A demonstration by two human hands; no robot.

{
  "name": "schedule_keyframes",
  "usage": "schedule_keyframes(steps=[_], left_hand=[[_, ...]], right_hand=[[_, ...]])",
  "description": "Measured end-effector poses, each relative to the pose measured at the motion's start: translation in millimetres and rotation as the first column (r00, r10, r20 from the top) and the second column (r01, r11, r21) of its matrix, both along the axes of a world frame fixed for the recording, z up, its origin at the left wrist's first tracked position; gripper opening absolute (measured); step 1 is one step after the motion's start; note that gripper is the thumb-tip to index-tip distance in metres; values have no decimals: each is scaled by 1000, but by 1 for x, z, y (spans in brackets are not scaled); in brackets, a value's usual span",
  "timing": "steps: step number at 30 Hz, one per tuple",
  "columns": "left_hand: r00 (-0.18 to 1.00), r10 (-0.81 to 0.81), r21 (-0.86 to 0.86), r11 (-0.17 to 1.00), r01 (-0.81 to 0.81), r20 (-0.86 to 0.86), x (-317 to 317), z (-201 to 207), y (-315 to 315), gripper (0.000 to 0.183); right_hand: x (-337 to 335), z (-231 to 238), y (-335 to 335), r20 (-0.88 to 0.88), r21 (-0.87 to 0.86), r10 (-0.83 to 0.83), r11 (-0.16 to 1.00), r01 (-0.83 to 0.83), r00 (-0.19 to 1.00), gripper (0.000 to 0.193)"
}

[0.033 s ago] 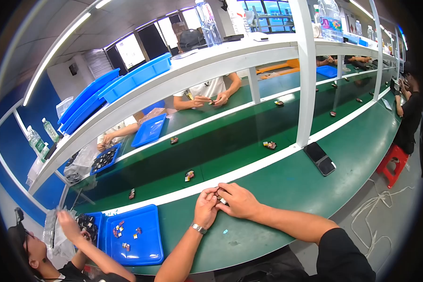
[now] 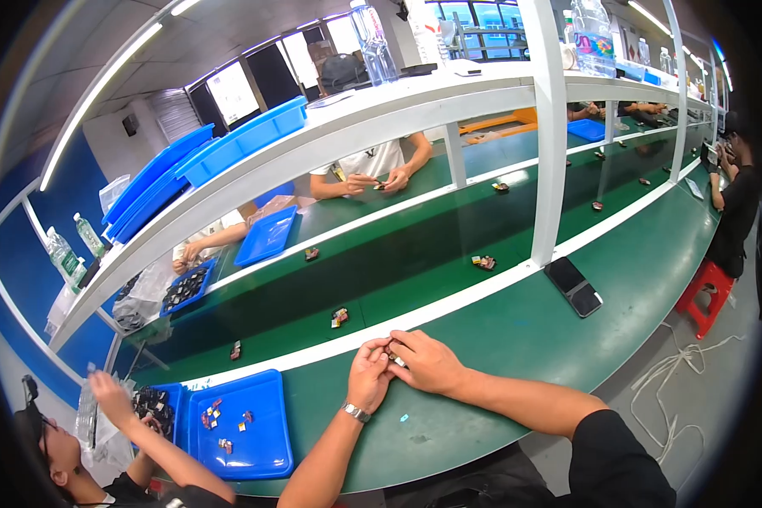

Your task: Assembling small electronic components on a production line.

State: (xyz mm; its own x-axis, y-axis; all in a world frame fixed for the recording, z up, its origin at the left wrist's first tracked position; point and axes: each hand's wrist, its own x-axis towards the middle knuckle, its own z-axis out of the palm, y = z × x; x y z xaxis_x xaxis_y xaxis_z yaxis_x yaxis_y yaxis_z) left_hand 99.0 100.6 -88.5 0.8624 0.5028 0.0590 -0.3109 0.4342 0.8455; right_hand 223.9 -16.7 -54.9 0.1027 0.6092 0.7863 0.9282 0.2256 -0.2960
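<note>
My left hand (image 2: 368,374), with a watch (image 2: 356,411) on its wrist, is closed around a small electronic-looking part (image 2: 396,360). From the right, my right hand (image 2: 430,364) closes on the same part, its fingers meeting the left ones. Only a pale, yellowish bit of the part shows between the fingers; the rest is hidden. Both hands are over the green tabletop (image 2: 483,339), just in front of the white strip. To the left, a blue tray (image 2: 262,453) holds several small red, yellow and dark parts (image 2: 212,413).
A black phone (image 2: 573,286) lies right of my hands. Small parts (image 2: 339,317) sit on the green belt (image 2: 415,288) beyond the strip. A white post (image 2: 549,169) rises there, carrying a shelf. At left, a co-worker's raised hand (image 2: 113,400) is near a tray of black parts (image 2: 155,406).
The co-worker at left has lifted a hand up and to the left. My hands keep hold of the small part with barely any shift. The whole view has moved very slightly.
</note>
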Motion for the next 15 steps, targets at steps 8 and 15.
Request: schedule_keyframes(steps=[8,15], left_hand=[[997,73,105,992,-71,-14,0,11,4,48],[999,36,108,994,-33,-25,1,14,12,34]], right_hand=[[122,-22,72,-102,-257,-254,941,221,962,20],[173,-1,31,-28,-327,-507,819,472,861,70]])
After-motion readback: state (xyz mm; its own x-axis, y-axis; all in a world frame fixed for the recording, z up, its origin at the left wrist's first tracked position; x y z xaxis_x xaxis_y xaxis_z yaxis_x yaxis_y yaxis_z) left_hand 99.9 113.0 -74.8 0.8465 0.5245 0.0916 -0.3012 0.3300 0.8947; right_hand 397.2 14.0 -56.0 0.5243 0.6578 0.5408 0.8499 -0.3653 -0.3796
